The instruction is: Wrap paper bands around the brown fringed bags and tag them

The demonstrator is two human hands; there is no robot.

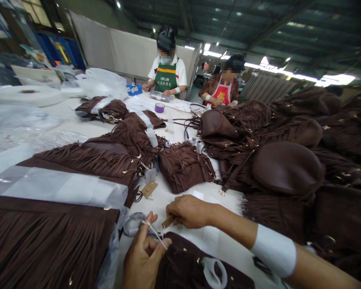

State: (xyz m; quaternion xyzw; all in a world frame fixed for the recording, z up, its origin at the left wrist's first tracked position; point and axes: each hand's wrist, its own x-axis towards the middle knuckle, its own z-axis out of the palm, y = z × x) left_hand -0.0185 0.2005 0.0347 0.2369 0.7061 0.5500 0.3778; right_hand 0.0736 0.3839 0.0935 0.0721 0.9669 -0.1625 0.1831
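Observation:
My left hand [146, 255] is closed on a thin white string [155, 233], which runs taut between a fingertip and the thumb. To its right, my right hand [185, 210] pinches a small brown tag [167, 221], just above a dark brown bag [195, 263] at the bottom centre. That bag has gold studs and a loop of translucent wrap [214, 273]. Another brown tag [149, 190] lies on the table beyond my hands, in front of a fringed brown bag [185, 164].
Fringed bags with plastic strips [60, 186] cover the left; a large pile of brown bags [289, 166] fills the right. Farther back are purple tape [159, 107], clear plastic [104, 82] and two people [167, 76] working across the table [69, 114].

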